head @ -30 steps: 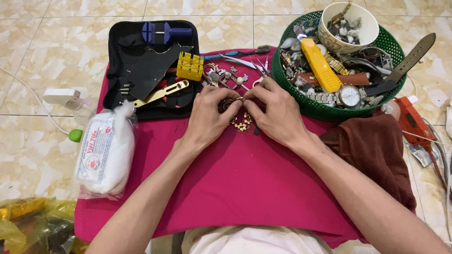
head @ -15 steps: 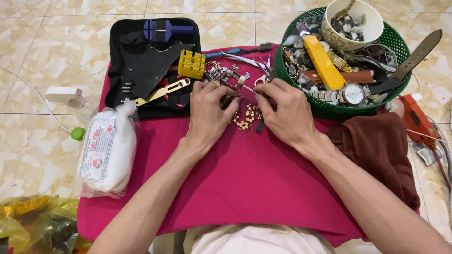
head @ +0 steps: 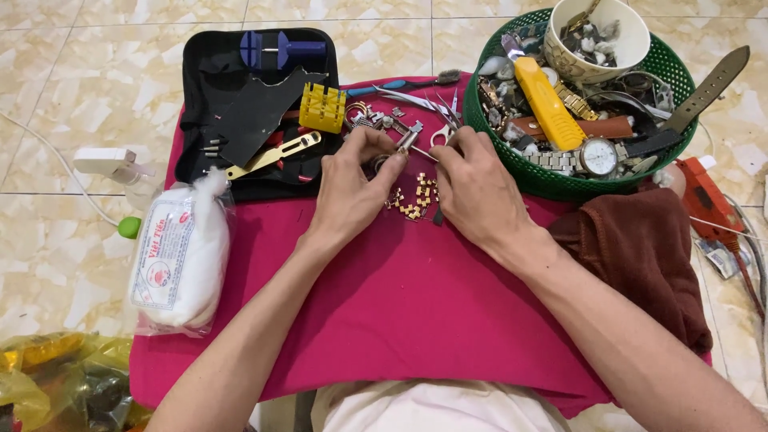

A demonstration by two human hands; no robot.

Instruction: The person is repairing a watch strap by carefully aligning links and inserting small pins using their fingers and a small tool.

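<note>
Fingertips (head: 394,149) of left hand (head: 350,186) pinch a thin metal tool (head: 406,142), right hand (head: 474,188) curled with fingers pressed onto gold-and-steel linked bracelet (head: 414,197) on smooth magenta cloth (head: 416,304), near the green mesh basket (head: 560,182) at right.

Beside one green basket (head: 560,186) lie one pink cloth (head: 416,304) and one brown towel (head: 640,256). Inside the basket stands one bowl (head: 632,48). Left of the basket sit one black tool case (head: 200,96) and one cotton bag (head: 180,256).

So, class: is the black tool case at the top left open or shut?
Open. The black tool case lies flat with its inside facing up, showing a blue tool, a yellow block and a brass-coloured tool.
</note>
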